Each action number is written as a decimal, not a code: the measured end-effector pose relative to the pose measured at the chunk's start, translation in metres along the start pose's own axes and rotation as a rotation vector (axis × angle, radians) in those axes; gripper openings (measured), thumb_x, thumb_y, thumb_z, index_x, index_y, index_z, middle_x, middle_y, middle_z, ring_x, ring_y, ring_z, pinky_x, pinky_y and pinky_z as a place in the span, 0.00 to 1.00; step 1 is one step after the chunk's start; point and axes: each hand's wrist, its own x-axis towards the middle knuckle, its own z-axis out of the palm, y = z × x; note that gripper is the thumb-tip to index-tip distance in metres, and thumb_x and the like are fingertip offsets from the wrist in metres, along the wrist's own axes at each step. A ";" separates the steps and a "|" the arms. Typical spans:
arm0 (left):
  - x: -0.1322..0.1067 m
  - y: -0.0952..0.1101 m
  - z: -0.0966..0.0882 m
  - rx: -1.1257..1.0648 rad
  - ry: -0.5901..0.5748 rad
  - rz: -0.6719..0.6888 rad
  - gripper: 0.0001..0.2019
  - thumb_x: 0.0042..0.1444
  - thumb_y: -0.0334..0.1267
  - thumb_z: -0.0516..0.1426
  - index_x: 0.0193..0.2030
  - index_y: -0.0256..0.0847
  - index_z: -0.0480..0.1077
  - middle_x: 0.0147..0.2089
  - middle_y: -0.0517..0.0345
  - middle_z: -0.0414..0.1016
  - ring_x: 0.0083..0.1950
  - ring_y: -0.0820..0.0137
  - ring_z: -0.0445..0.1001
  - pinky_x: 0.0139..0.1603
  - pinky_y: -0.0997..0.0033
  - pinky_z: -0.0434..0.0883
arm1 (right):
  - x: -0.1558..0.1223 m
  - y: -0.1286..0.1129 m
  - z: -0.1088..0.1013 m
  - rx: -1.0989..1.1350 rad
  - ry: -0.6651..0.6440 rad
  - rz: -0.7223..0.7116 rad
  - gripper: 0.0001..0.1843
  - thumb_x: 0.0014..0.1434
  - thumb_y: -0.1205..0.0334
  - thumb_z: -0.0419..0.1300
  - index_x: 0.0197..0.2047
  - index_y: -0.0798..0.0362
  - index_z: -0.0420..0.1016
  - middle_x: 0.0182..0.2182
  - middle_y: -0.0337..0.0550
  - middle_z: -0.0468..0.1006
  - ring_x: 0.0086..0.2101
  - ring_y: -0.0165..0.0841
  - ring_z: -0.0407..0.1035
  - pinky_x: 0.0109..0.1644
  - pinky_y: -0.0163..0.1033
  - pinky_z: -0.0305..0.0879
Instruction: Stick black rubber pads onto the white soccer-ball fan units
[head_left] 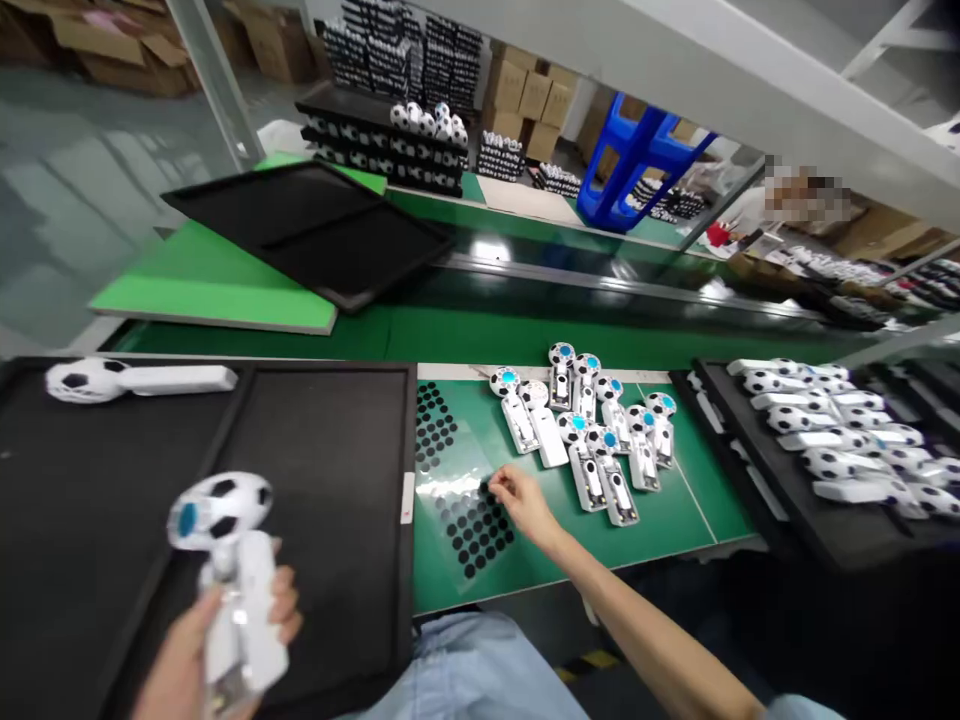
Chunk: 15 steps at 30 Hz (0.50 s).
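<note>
My left hand (259,610) is wrapped around a white handheld device with a soccer-ball head (238,600), lifted over the black tray (322,440). A blue round patch shows on its ball, and its handle is blurred. On the green bench, my right hand (521,500) pinches at a black round sticker by the upper right of the lower sticker group. The clear sheet of black round stickers (472,540) lies flat beneath the fingertips. Several similar devices (585,430) lie beyond that hand, most with blue patches and uncovered handle insides.
Another soccer-ball device (142,381) rests at the tray's far left. To the right, a black tray (795,500) bears rows of finished-looking devices. An empty-looking black tray (322,225) leans over a green board (217,280). A blue stool (630,160) stands beyond the bench.
</note>
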 end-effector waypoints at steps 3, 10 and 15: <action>-0.030 -0.049 0.042 -0.098 -0.172 -0.234 0.16 0.36 0.41 0.65 0.33 0.39 0.71 0.25 0.58 0.74 0.22 0.71 0.69 0.21 0.74 0.71 | 0.002 0.002 0.002 -0.075 -0.059 -0.106 0.11 0.59 0.76 0.49 0.36 0.55 0.71 0.34 0.41 0.73 0.37 0.30 0.68 0.43 0.36 0.64; -0.018 -0.107 0.102 0.083 -0.301 -0.185 0.14 0.51 0.34 0.60 0.45 0.38 0.68 0.41 0.49 0.77 0.41 0.61 0.76 0.36 0.66 0.75 | 0.013 0.005 0.001 -0.253 -0.200 -0.181 0.12 0.57 0.74 0.53 0.42 0.53 0.69 0.43 0.46 0.69 0.43 0.36 0.66 0.47 0.39 0.60; 0.000 -0.125 0.114 0.150 -0.319 -0.163 0.21 0.44 0.41 0.65 0.44 0.38 0.66 0.34 0.50 0.78 0.42 0.58 0.76 0.36 0.66 0.74 | 0.022 0.003 0.003 -0.299 -0.231 -0.145 0.10 0.53 0.76 0.52 0.36 0.54 0.68 0.40 0.47 0.70 0.40 0.37 0.67 0.44 0.40 0.60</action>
